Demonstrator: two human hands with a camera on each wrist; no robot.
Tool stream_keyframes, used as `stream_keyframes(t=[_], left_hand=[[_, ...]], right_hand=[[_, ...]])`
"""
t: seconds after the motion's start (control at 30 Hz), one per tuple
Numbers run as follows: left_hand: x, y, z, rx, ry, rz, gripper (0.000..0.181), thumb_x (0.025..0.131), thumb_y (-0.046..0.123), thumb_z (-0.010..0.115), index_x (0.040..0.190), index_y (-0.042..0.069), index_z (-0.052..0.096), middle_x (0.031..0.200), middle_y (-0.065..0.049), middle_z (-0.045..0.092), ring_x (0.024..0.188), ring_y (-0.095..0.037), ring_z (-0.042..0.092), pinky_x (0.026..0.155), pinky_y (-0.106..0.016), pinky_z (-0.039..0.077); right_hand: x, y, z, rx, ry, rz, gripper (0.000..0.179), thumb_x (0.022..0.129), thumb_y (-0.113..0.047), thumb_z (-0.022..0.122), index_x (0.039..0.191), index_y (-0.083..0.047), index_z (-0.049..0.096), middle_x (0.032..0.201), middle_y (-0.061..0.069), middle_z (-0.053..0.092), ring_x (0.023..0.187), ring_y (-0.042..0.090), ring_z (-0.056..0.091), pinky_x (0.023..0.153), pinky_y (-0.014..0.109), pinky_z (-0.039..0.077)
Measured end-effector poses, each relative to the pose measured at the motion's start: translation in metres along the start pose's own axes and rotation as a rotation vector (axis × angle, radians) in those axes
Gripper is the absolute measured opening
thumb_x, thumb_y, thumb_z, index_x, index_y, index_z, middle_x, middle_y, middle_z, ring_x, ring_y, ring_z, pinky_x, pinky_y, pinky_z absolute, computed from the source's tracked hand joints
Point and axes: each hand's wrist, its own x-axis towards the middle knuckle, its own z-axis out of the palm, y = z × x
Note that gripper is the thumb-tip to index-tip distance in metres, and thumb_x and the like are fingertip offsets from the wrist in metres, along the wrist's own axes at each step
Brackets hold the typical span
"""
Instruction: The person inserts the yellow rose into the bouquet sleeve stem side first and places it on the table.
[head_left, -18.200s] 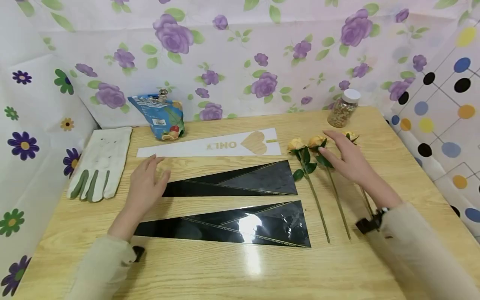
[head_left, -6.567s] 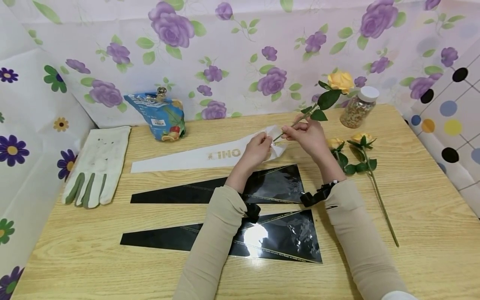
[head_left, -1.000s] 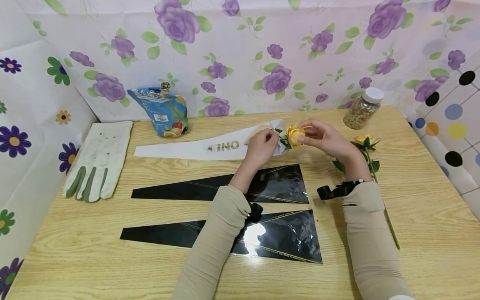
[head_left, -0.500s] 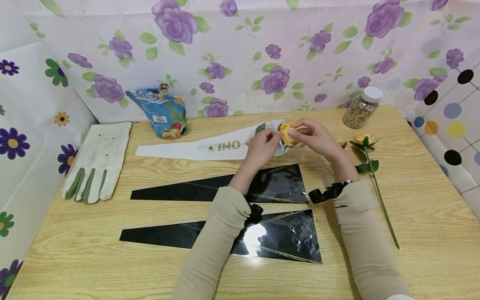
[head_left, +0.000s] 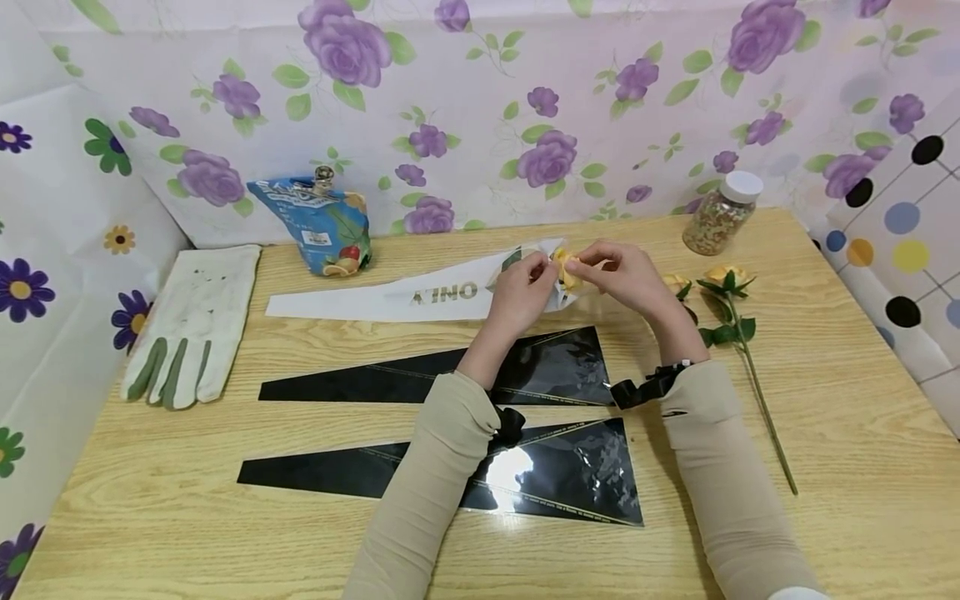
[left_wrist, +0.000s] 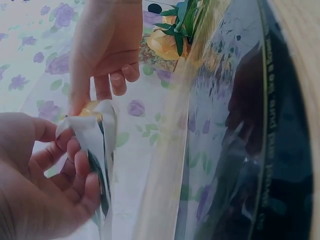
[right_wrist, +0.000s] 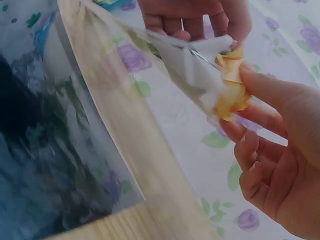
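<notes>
A white flower sleeve [head_left: 352,302] with gold "ONLY" lettering lies across the back of the table, its wide end toward the right. My left hand [head_left: 521,293] pinches the rim of that wide end between thumb and finger. Inside the opening sits a yellow rose [right_wrist: 231,85], its stem and leaves within the sleeve. My right hand [head_left: 626,279] holds the rose head between thumb and fingers, as the right wrist view shows. Two black sleeves [head_left: 360,379] lie flat in front, partly under my forearms. Two more yellow roses [head_left: 727,279] lie to the right, one mostly behind my right hand.
A white work glove [head_left: 195,321] with green-edged fingers lies at the left. At the back stand a blue snack bag [head_left: 318,225] closed with a clip, and a white-lidded jar [head_left: 722,215] at the right. Patterned sheets hang around the table.
Over the last second the rose has moved left, deeper into the white sleeve, with my right hand following. Earlier it was held above the opening. My left hand has stayed at the rim.
</notes>
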Motion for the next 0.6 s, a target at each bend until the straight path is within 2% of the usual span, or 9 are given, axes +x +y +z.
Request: stream_keyframes(t=[0.07,0.17,0.2,0.27,0.4,0.6], left_hand=[[-0.001,0.0,0.0,0.026,0.007,-0.001,0.031,0.1,0.033,0.04,0.076,0.014,0.046,0.061,-0.001,0.036,0.049,-0.016,0.03,0.048,-0.028,0.028],[-0.001,0.001,0.001,0.048,0.013,-0.013,0.031,0.099,0.035,0.039,0.076,0.015,0.046,0.062,-0.001,0.037,0.049,-0.016,0.031,0.048,-0.028,0.028],[-0.002,0.001,0.001,0.053,0.017,-0.016,0.031,0.099,0.035,0.04,0.076,0.015,0.046,0.062,-0.001,0.037,0.049,-0.016,0.031,0.048,-0.028,0.028],[-0.002,0.002,0.0,0.054,0.03,-0.019,0.032,0.099,0.035,0.04,0.075,0.015,0.046,0.063,-0.001,0.037,0.049,-0.015,0.031,0.048,-0.028,0.027],[-0.003,0.002,-0.003,0.043,0.048,-0.018,0.029,0.099,0.033,0.041,0.078,0.015,0.049,0.065,0.0,0.04,0.05,-0.015,0.031,0.049,-0.028,0.029],[-0.001,0.0,-0.002,0.034,0.049,-0.008,0.023,0.098,0.03,0.043,0.085,0.015,0.056,0.067,0.0,0.045,0.05,-0.014,0.035,0.05,-0.026,0.031]], right_hand=[[-0.001,0.002,-0.003,-0.005,-0.027,-0.004,0.045,0.085,-0.05,0.061,0.115,-0.017,0.064,0.103,0.004,0.059,0.073,0.039,0.053,0.064,0.039,0.044],[-0.005,0.005,-0.012,0.019,-0.08,-0.005,0.044,0.088,-0.046,0.059,0.123,-0.018,0.059,0.104,0.007,0.056,0.078,0.037,0.053,0.065,0.04,0.043],[-0.006,0.007,-0.016,0.035,-0.104,-0.013,0.043,0.09,-0.043,0.058,0.125,-0.018,0.058,0.103,0.009,0.055,0.075,0.034,0.053,0.064,0.04,0.042],[-0.01,0.006,-0.022,0.063,-0.153,-0.017,0.041,0.093,-0.038,0.055,0.129,-0.017,0.056,0.096,0.014,0.053,0.066,0.027,0.05,0.06,0.041,0.04],[-0.012,0.01,-0.028,0.089,-0.224,-0.027,0.04,0.095,-0.035,0.052,0.132,-0.018,0.054,0.081,0.017,0.047,0.051,0.018,0.03,0.054,0.042,0.034],[-0.009,0.013,-0.025,0.126,-0.287,-0.055,0.04,0.097,-0.028,0.05,0.137,-0.018,0.049,0.062,0.005,0.039,0.046,0.017,0.025,0.052,0.04,0.031]])
